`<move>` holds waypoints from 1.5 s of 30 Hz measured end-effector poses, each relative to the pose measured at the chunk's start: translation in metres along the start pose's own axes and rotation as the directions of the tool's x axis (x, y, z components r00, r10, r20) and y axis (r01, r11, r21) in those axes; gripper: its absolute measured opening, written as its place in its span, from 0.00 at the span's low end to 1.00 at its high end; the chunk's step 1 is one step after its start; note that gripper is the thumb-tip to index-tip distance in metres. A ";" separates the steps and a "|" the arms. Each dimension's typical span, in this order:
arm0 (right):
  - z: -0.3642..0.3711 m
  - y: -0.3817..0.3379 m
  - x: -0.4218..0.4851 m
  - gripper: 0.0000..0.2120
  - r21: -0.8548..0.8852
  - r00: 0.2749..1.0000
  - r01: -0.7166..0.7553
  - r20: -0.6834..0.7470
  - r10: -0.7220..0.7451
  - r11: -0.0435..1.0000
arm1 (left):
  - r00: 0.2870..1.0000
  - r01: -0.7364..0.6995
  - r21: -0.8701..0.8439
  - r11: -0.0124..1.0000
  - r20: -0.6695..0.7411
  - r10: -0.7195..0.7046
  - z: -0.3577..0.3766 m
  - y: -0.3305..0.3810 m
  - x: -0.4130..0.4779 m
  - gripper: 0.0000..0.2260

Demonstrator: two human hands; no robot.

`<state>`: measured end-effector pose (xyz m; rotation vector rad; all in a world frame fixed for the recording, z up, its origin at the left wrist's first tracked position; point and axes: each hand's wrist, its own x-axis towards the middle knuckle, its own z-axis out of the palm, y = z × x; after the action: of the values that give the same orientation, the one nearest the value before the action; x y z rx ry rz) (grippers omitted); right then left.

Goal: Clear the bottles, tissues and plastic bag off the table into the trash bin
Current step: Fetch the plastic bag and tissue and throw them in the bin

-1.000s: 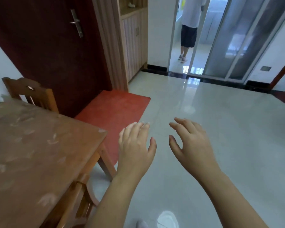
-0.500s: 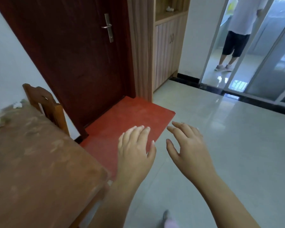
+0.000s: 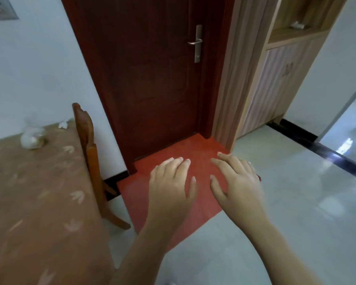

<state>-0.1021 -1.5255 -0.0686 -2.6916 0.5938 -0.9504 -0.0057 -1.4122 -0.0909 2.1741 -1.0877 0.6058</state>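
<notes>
The brown table [image 3: 29, 202] with a leaf-print top fills the left of the head view. A crumpled clear plastic bag [image 3: 32, 137] lies near its far edge, and a small white tissue [image 3: 63, 124] sits behind it by the wall. My left hand [image 3: 171, 186] and my right hand [image 3: 236, 182] hover side by side over the red mat, right of the table, palms down, fingers apart, holding nothing. No bottle and no trash bin is in view.
A wooden chair [image 3: 90, 161] stands against the table's far right side. A dark red door [image 3: 152, 79] with a red mat [image 3: 173, 161] before it is straight ahead. A wooden cabinet [image 3: 275, 79] stands to the right, with pale tiled floor [image 3: 296, 202] below.
My view has swung left: the door moved to the centre, the plastic bag and tissue came into sight, and the standing person left the frame. Both hands stay empty and spread.
</notes>
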 end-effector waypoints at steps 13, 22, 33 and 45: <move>0.136 0.006 0.207 0.18 0.105 0.980 0.163 0.101 -0.173 0.981 | 0.986 0.163 0.089 0.983 -0.043 -0.160 0.075 -0.134 0.159 0.18; 0.225 -0.006 0.306 0.16 0.267 0.950 0.235 0.139 -0.279 0.935 | 0.948 0.317 0.162 0.934 -0.065 -0.311 0.100 -0.210 0.225 0.18; 0.332 -0.009 0.457 0.17 0.416 0.850 0.395 0.173 -0.498 0.819 | 0.865 0.499 0.305 0.811 -0.224 -0.448 0.142 -0.295 0.332 0.18; 0.420 -0.083 0.531 0.17 0.548 0.670 0.563 0.136 -0.729 0.619 | 0.703 0.711 0.372 0.596 -0.388 -0.596 0.125 -0.385 0.350 0.17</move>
<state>0.5674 -1.6558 -0.0709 -2.5078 -0.6970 -0.5884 0.5207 -1.5088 -0.0811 2.6246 0.0905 0.8016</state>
